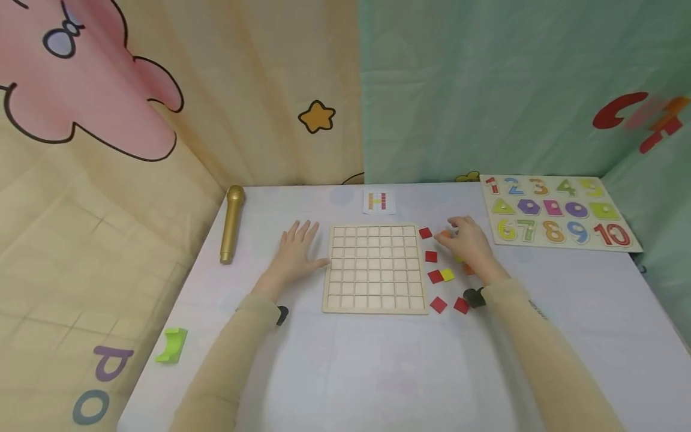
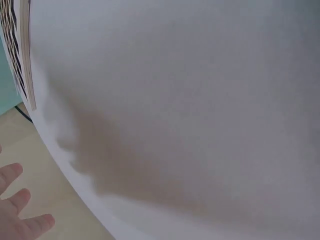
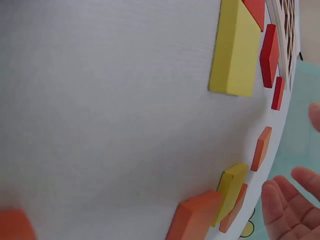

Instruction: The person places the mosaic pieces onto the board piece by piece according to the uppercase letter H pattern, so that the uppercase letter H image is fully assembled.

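Observation:
A pale wooden grid board (image 1: 375, 310) lies on the white table with bare squares. My left hand (image 1: 294, 255) spreads its fingers beside the board, thumb right at its left edge. Only some fingertips of that left hand (image 2: 20, 205) show in the left wrist view. Over the tiles on the board's right is my right hand (image 1: 468, 243), its fingers bent loosely. Thumb and fingers of the right hand (image 3: 292, 207) stand apart and hold nothing. Near it lie red tiles (image 1: 430, 257), a yellow tile (image 1: 447, 274) and an orange tile (image 3: 195, 215); the hand partly hides others.
Behind the board lies a small card (image 1: 379, 201) with a coloured grid pattern. A number puzzle board (image 1: 561, 210) is at the back right. On the left are a gold microphone (image 1: 231, 225) and a curved green block (image 1: 173, 345). Curtains (image 1: 464, 90) hang behind the table.

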Available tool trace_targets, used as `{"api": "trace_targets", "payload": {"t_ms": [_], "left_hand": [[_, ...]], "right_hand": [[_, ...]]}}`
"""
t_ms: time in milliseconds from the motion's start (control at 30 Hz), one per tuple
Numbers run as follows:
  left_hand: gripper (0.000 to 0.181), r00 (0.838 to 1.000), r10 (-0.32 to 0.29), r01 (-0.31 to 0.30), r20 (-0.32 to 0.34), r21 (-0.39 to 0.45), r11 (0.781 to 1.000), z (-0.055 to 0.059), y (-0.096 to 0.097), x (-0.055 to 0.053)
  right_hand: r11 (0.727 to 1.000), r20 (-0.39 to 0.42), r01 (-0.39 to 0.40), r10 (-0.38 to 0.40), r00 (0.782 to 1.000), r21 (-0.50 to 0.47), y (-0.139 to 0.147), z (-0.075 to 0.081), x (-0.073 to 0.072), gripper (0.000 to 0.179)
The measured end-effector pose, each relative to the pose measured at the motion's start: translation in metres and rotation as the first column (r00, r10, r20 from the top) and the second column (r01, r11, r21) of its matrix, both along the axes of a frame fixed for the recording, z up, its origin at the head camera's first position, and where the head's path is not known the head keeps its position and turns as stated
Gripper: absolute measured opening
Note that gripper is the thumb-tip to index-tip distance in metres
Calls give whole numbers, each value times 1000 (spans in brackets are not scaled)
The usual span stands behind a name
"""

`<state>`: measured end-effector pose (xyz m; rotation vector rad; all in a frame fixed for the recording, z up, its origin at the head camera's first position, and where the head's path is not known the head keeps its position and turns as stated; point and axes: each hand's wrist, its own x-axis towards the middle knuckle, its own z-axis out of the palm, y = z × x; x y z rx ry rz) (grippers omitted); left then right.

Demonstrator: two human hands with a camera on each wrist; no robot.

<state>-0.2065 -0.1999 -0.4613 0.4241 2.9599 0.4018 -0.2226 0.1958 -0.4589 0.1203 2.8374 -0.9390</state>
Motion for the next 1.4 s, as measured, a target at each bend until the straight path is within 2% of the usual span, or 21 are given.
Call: {"api": "trace_targets", "payload": {"t_ms": [133,333,533,733,867,1000,1100,1200,1400], "left_hand": [[92,998,-30,30,54,4,1000,-5,1,6],[88,992,-91,93,84,-20,995,-8,1,13],[81,984,-114,119,140,-29,992,-9,1,17],[77,971,-117,119,207,0,993,-10,1,18],[80,964,-116,113,239,26,993,-10,1,19],[85,957,-114,102,267,59,993,-6,1,18],[87,955,-102,88,278,64,994,-5,0,18],[87,954,-91,75,286,67,995,-6,0,19],[86,953,-99,76,288,89,993,-7,4,22]], "right_hand": [[999,37,34,-34,999,7,-4,-4,-2,58],[998,74,65,-65,995,14,-8,-8,-3,49],[998,75,69,-70,995,15,-10,-10,-7,39],[996,109,86,-86,990,1,-12,-10,-8,38],[991,135,135,-131,982,-24,-13,-8,-9,42],[985,80,156,-151,985,-73,-17,2,-14,42],[994,-34,59,-62,997,-87,-30,13,-17,42],[992,-107,-66,54,993,-106,-53,20,-17,40],[952,-116,-258,241,963,-167,-112,16,-20,34]]}}
